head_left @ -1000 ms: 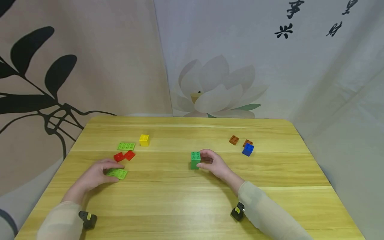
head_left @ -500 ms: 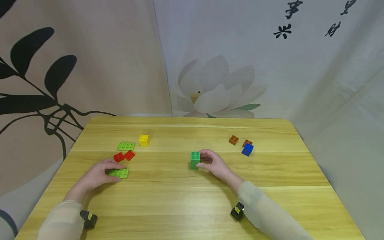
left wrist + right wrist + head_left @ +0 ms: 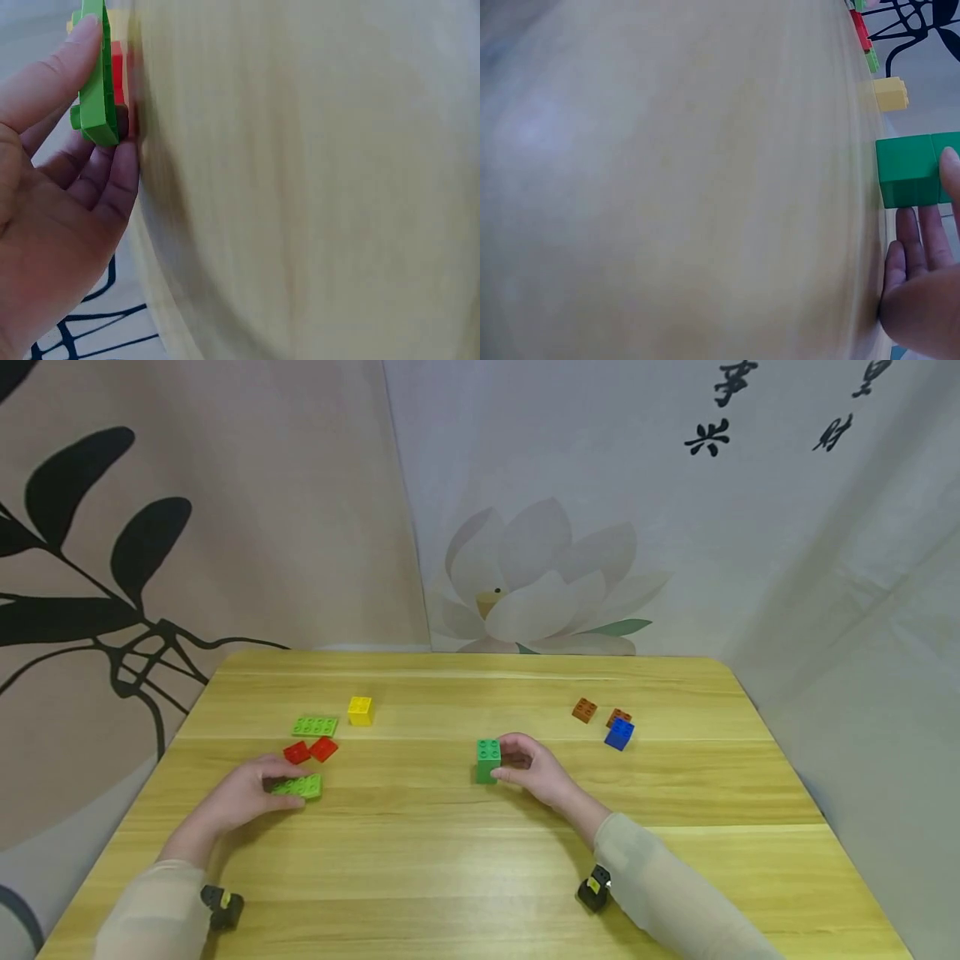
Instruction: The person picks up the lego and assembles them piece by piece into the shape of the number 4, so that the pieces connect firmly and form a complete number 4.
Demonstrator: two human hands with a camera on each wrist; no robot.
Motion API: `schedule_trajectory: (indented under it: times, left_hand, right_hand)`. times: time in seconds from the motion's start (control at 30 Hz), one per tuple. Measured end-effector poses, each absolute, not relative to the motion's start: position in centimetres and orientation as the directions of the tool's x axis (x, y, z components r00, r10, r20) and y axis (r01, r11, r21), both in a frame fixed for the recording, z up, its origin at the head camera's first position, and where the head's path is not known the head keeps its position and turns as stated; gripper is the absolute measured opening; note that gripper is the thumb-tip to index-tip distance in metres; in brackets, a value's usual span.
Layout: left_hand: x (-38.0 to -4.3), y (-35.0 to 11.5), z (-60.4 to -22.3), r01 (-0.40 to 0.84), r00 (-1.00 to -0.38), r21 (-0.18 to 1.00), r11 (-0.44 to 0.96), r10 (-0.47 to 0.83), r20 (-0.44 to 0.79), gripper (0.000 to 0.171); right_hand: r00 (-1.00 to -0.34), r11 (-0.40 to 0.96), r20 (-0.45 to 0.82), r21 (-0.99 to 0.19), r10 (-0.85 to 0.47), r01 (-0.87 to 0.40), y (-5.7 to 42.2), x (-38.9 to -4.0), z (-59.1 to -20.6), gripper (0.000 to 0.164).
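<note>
At the left of the table, my left hand [image 3: 243, 792] grips a flat lime-green toy brick [image 3: 303, 787] between thumb and fingers. In the left wrist view the thumb lies along one long side of that lime brick [image 3: 96, 105], which is tilted on edge there. My right hand [image 3: 542, 768] holds a green stack of toy bricks [image 3: 488, 762] near the middle, thumb on the near side. The right wrist view shows a seam between two blocks of the green stack [image 3: 909, 171], its base right at the tabletop. Just beyond my left fingers lie two red bricks [image 3: 324, 748].
Behind the red bricks lie another lime-green brick [image 3: 315, 726] and a yellow block [image 3: 361, 711]. At the right are a brown brick [image 3: 584, 710] and a blue block [image 3: 619, 734] overlapping a second brown brick [image 3: 619, 716]. The wooden table [image 3: 420, 877] ends at a printed curtain [image 3: 315, 510].
My left hand has shifted slightly right and away from the body with the lime-green brick. My right hand and the green stack have stayed in place.
</note>
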State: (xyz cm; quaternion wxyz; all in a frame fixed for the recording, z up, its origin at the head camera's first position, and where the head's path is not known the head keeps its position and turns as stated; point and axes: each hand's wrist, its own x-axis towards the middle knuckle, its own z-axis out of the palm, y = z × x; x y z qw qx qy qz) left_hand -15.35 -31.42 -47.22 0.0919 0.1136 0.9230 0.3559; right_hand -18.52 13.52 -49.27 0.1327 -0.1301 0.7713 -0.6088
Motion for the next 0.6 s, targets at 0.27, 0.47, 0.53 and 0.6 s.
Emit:
schedule_trajectory:
  times: [0.27,0.47,0.53,0.6]
  left_hand:
    - [-15.7,-30.2,-47.1,0.216,-0.951,0.665,0.715,0.309,-0.023,0.039]
    - [-16.1,-28.7,-46.8,0.279,-0.935,0.668,0.690,0.354,0.024,0.039]
    - [-16.3,-28.1,-46.8,0.297,-0.928,0.669,0.681,0.370,0.036,0.040]
    - [-16.4,-27.5,-46.8,0.315,-0.922,0.667,0.675,0.385,0.047,0.039]
  right_hand:
    - [-0.930,0.219,-0.043,-0.975,-0.364,-0.041,13.5,-18.6,-49.4,0.041]
    - [-0.928,0.215,-0.035,-0.975,-0.372,-0.049,13.6,-18.6,-49.5,0.042]
    - [-0.927,0.211,-0.030,-0.976,-0.374,-0.054,13.5,-18.6,-49.5,0.042]
    - [-0.928,0.209,-0.029,-0.976,-0.372,-0.054,13.5,-18.6,-49.6,0.042]
